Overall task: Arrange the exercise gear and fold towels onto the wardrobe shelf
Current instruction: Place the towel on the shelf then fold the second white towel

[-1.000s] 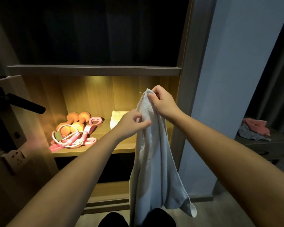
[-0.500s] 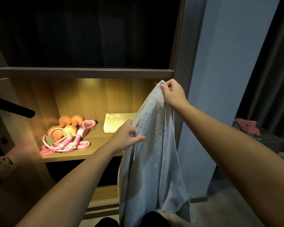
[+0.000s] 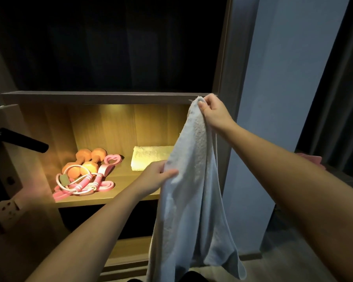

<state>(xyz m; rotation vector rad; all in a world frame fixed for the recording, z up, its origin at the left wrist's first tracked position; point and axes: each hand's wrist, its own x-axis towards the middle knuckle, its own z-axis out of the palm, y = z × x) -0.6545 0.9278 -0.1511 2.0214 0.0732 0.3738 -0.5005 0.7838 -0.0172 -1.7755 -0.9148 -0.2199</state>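
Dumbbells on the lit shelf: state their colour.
The dumbbells are orange; the head view shows them best.

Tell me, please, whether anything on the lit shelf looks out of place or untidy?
The pink bands and cords lie in a loose tangle at the front left of the shelf, overlapping the orange dumbbells. The folded towel beside them sits neatly. Nothing looks damaged.

a dim bedroom in a home: a built-in wardrobe point(image 3: 225, 58) with a lit wooden shelf point(image 3: 126, 175), a door handle point(image 3: 25, 142) at the left, a long curtain point(image 3: 338, 98) at the right.
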